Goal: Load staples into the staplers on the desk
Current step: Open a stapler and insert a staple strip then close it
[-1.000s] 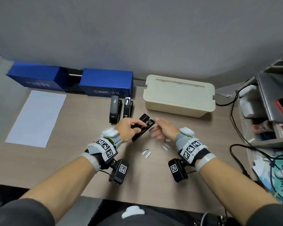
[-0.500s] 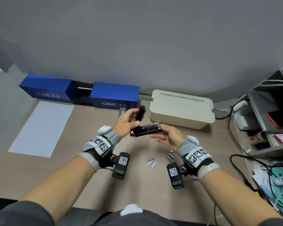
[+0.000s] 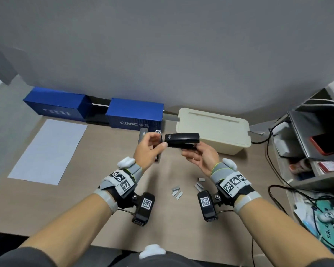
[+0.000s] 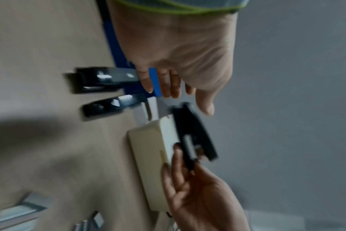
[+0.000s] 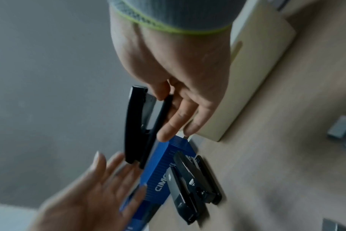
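Pinching glossy black plastic stapler (image 3: pixel 182 140) at its right end, right hand (image 3: pixel 201 158); long axis horizontal, left hand (image 3: pixel 149 149) slack-fingered, thumb touching.

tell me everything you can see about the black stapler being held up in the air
The black stapler is a glossy, plastic-looking desk stapler with a top arm, a metal-looking magazine beneath it and a thin base. It looks closed, or nearly so, and lies roughly level above the desk, in front of the cream box. The right hand pinches its base at one end from below; the left hand is open at the other end, its thumb at or just short of the tip. Small pale print marks that end.
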`<state>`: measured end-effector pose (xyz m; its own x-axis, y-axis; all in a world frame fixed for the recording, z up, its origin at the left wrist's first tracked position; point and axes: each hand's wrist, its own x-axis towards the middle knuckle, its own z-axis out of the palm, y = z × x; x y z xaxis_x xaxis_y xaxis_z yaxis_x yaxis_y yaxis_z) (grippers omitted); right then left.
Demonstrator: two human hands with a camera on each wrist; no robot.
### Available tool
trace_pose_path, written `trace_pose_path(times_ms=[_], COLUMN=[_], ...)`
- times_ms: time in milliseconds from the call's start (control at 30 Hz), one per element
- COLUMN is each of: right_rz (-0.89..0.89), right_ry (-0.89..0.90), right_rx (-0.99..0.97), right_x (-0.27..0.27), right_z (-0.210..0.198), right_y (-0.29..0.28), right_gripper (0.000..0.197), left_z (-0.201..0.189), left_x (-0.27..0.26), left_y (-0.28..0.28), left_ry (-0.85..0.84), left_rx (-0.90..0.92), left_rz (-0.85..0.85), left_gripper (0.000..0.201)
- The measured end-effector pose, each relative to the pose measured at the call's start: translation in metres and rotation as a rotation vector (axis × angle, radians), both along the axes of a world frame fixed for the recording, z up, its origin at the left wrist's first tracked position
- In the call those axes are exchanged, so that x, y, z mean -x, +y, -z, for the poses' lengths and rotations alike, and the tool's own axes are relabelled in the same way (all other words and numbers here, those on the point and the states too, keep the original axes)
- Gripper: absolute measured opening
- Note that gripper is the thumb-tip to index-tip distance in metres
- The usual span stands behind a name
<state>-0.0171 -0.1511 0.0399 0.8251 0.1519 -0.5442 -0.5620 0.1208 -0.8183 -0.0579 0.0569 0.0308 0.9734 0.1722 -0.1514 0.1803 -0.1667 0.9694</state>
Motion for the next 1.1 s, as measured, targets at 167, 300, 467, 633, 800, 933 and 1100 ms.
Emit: trace_pose_path(times_ms=[167, 300, 467, 633, 800, 933, 1100], right_rz=[-0.19, -0.269, -0.158, -0.057, -0.186, -0.226, -0.404], right_ry=[-0.089, -0.109, -0.012, 0.011, 0.023, 0.112, 0.101], right_rx=[0.217, 0.23, 0.223, 0.062, 0.059, 0.105, 0.518], right_x=[0.003, 0.001, -0.008, -0.012, -0.004, 0.003, 0.019], right_z=[-0.007, -0.011, 0.001, 0.011, 0.021, 0.039, 0.085], right_y=[0.005, 0.008, -0.007, -0.016, 0.004, 0.009, 0.008], right_gripper=[0.026, 0.027, 0.032, 0.031, 0.03, 0.036, 0.017], left_z=[-0.013, -0.013, -0.011, 0.012, 0.025, 0.03, 0.046], left_x=[-0.024, -0.028, -0.028, -0.019, -0.004, 0.001, 0.022], left_y=[-0.023, -0.036, -0.02, 0.012, 0.009, 0.01, 0.029], left_ry=[-0.073, -0.016, -0.006, 0.328, 0.471, 0.476, 0.477], left_rx=[-0.374, -0.376, 0.145, 0.69, 0.828, 0.813, 0.759], left_rz=[0.388, 0.366, 0.031, -0.286, -0.217, -0.271, -0.414], left_gripper=[0.072, 0.033, 0.016, 0.035, 0.044, 0.041, 0.044])
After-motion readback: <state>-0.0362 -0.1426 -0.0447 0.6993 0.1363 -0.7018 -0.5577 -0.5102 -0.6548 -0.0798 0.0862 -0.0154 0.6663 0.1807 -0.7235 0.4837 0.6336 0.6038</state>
